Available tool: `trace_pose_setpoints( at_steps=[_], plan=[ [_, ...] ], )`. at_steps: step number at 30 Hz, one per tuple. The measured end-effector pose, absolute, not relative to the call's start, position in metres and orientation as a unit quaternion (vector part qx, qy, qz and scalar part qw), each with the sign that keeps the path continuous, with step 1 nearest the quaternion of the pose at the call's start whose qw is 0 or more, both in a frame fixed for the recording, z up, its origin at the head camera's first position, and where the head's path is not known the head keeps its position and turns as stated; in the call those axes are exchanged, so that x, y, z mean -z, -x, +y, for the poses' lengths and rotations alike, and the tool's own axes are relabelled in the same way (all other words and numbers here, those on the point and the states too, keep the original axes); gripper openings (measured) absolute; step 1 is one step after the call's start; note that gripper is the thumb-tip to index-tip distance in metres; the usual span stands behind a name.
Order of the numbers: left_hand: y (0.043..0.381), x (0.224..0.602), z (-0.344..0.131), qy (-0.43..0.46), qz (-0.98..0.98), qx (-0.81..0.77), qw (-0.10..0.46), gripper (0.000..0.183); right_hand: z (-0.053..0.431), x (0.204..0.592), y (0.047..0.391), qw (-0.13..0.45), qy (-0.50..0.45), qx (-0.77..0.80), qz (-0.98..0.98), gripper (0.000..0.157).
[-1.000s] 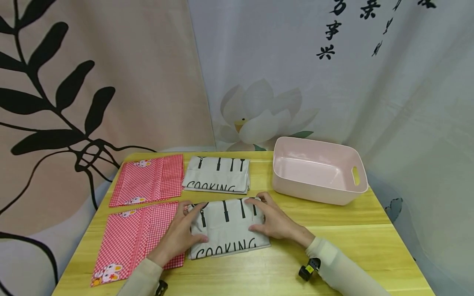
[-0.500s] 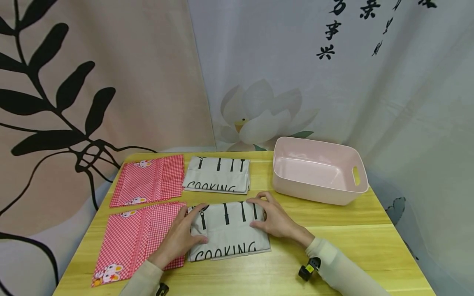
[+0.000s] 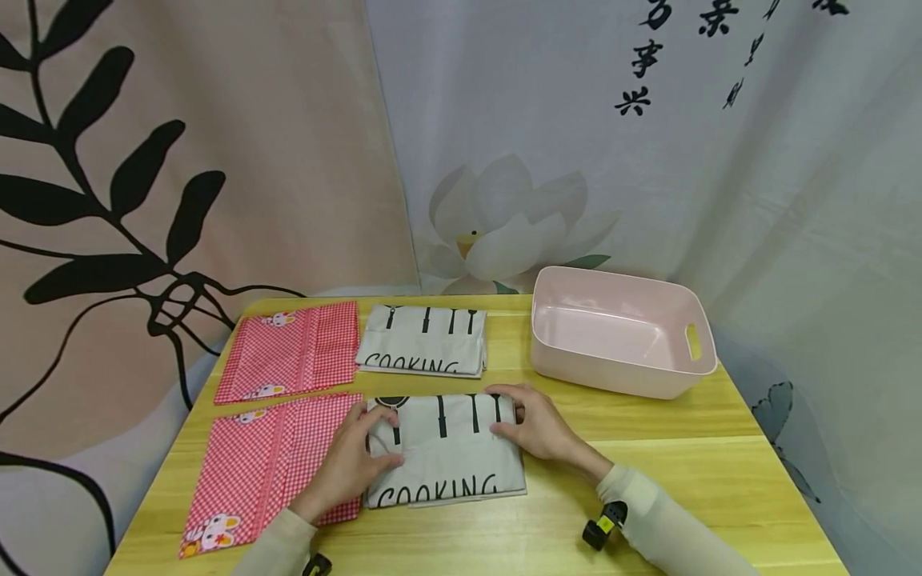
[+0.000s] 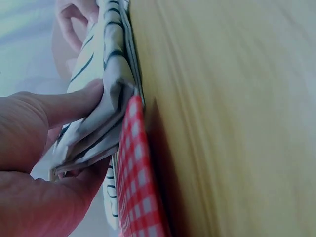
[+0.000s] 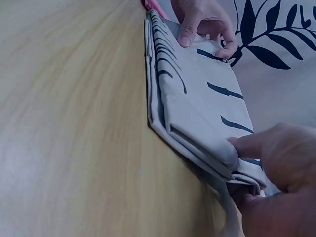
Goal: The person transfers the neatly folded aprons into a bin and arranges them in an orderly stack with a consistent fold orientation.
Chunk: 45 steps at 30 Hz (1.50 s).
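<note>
A folded white cloth [image 3: 446, 452], printed with black utensils and the word COOKING, lies on the table in front of the person. My left hand [image 3: 353, 456] grips its left edge; in the left wrist view a digit [image 4: 74, 103] presses the top and others reach under the layers. At the opposite edge my right hand [image 3: 540, 424] pinches the cloth near its far corner. The right wrist view shows the folded layers [image 5: 197, 148] between that hand's digits. Parts of the fingers are hidden beneath the cloth.
Another folded white COOKING cloth [image 3: 421, 340] lies behind. Two red checked folded cloths [image 3: 288, 352] with rabbit prints are at left, the nearer one partly under the left forearm. A pink plastic basket [image 3: 619, 376] stands at the back right of the wooden table [image 3: 684, 472].
The far edge of the held cloth has come slightly nearer the person and lies lower. The left fingertips have drawn back a little, and the right fingers have shifted slightly along the corner.
</note>
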<state>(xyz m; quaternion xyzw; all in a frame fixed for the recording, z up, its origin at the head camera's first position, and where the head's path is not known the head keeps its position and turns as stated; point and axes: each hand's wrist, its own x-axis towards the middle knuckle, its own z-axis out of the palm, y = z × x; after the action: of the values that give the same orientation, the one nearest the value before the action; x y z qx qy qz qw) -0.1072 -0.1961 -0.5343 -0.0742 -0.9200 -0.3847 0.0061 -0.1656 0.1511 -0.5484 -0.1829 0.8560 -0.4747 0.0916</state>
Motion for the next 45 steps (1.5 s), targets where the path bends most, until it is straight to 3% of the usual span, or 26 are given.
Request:
trace_pose_setpoints(
  at_steps=[6, 14, 21, 28, 45],
  plan=[
    [0.107, 0.536, -0.198, 0.071, -0.890, 0.450, -0.027, 0.061, 0.151, 0.549, 0.167, 0.138, 0.171, 0.554, 0.803, 0.058],
    [0.108, 0.536, -0.202, 0.045, -0.842, 0.531, -0.083, 0.073, 0.150, 0.546, 0.166, 0.095, 0.183, 0.527, 0.825, 0.062],
    [0.108, 0.531, -0.205, 0.041, -0.828, 0.552, -0.090, 0.076, 0.150, 0.543, 0.165, 0.100, 0.225, 0.555, 0.794, 0.069],
    [0.108, 0.526, -0.208, 0.027, -0.821, 0.563, -0.086, 0.078, 0.150, 0.539, 0.164, 0.119, 0.238, 0.597, 0.757, 0.064],
    [0.109, 0.511, -0.217, 0.041, -0.816, 0.568, -0.096, 0.079, 0.149, 0.520, 0.156, 0.084, 0.245, 0.566, 0.783, 0.066]
  ],
)
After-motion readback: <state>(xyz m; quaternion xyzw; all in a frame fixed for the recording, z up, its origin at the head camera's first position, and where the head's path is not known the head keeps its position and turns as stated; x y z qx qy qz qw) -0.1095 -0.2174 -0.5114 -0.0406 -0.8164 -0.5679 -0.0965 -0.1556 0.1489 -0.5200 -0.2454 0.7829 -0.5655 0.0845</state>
